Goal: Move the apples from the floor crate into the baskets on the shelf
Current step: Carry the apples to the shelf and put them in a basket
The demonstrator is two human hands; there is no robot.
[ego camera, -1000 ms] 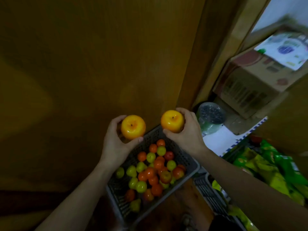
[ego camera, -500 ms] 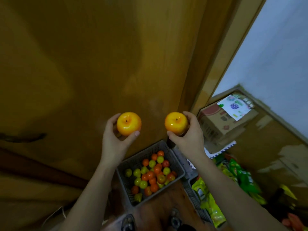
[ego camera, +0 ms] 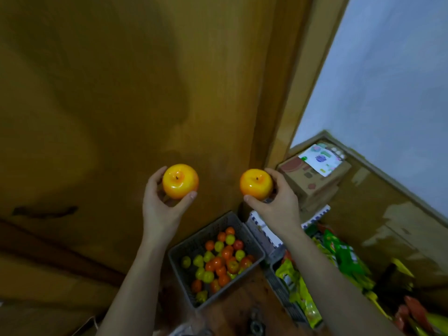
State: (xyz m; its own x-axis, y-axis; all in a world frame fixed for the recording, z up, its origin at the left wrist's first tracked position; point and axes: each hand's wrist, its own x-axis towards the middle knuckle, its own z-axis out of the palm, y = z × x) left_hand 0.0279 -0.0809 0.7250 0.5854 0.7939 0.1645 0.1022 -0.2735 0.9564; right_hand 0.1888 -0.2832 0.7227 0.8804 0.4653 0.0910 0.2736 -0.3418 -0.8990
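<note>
Wooden panel [ego camera: 109, 105], brown, fills upper left & centre of frame. L to R: left hand [ego camera: 162, 209], fingers curled round first apple [ego camera: 180, 181], yellow-orange, stem up, thumb on its lower right side. Floor crate [ego camera: 194, 242], grey, lower centre, holds many small fruits [ego camera: 218, 263] in red, orange & green. Second apple [ego camera: 256, 187], stem up, is gripped the same way by right hand [ego camera: 276, 207], just right of centre. Both apples sit well above the crate & apart from each other. Cardboard box [ego camera: 312, 180] & green snack packets [ego camera: 344, 258] at right; pale wall [ego camera: 388, 81] upper right. Baskets & shelf not in view. Step in hand (judged): carry to shelf. Keep each apple seated vs. palm, not on fingertips only, as glossy skin may slip. Lower into basket, don't drop, to avoid bruising or bounce-out.
</note>
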